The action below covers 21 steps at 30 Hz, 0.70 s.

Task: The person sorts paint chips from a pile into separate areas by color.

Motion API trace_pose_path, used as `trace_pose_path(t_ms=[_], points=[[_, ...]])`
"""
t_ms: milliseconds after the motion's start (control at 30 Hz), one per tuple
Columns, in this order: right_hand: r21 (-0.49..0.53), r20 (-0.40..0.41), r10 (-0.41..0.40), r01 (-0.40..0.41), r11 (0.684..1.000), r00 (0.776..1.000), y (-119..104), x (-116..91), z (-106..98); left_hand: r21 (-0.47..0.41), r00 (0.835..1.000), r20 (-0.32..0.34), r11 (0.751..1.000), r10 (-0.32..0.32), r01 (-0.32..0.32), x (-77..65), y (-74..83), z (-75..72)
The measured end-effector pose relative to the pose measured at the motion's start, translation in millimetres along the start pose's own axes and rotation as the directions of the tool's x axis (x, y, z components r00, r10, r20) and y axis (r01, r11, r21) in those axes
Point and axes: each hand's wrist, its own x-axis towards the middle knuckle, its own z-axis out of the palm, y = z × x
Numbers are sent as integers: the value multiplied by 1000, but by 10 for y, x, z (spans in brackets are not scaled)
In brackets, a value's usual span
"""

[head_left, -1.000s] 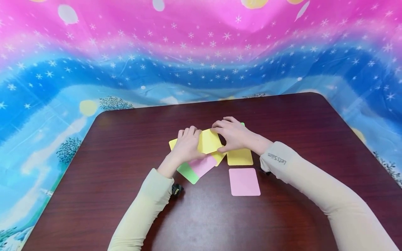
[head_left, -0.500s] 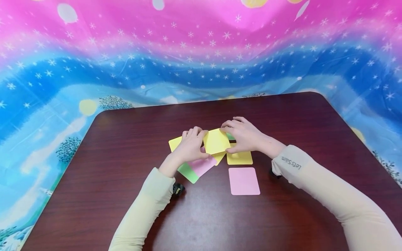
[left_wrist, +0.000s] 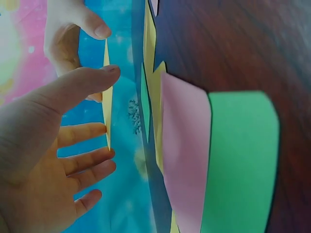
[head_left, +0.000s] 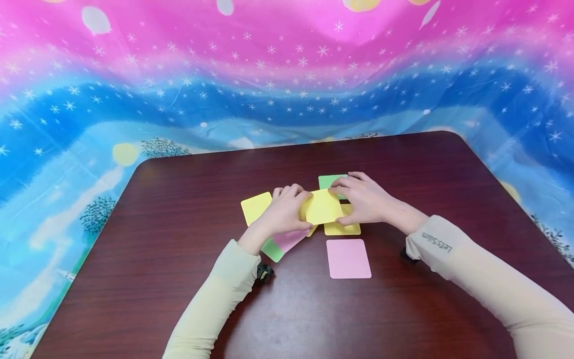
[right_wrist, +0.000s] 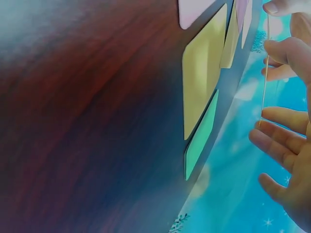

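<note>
A square yellow card (head_left: 324, 207) is held up over the table between both hands. My left hand (head_left: 283, 212) pinches its left side with the thumb at the near edge and fingertips at the far edge. On the opposite side, my right hand (head_left: 365, 200) grips it the same way. The wrist views show the card (left_wrist: 108, 116) almost edge-on, raised off the tabletop. Below it lie a second yellow card (head_left: 343, 229) and a green card (head_left: 329, 181), both partly covered. A pink card (head_left: 349, 259) lies flat nearer the front.
Under the left hand a pink card (head_left: 289, 242) overlaps a green card (head_left: 272, 251). Another yellow card (head_left: 255, 207) shows beyond the left wrist, and a yellow corner (head_left: 312, 231) peeks out beside the pink. The dark wooden table (head_left: 188, 209) has a printed cloth (head_left: 287, 75) behind it.
Both hands have moved right with the yellow card, from over the left group of cards to beside the right-hand cards. The cards on the table stay put.
</note>
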Motion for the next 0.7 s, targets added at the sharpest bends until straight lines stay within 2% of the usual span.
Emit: trace_pose_path(t_ms=[333,700], points=[[13,0,17,-17,1000,1000,27,-134,27,29,999,50,999,20,-21,74,98,59],[2,51,60,-61,998,997,81,-241,83,55,994,109,998,24,-30,187,181,119]])
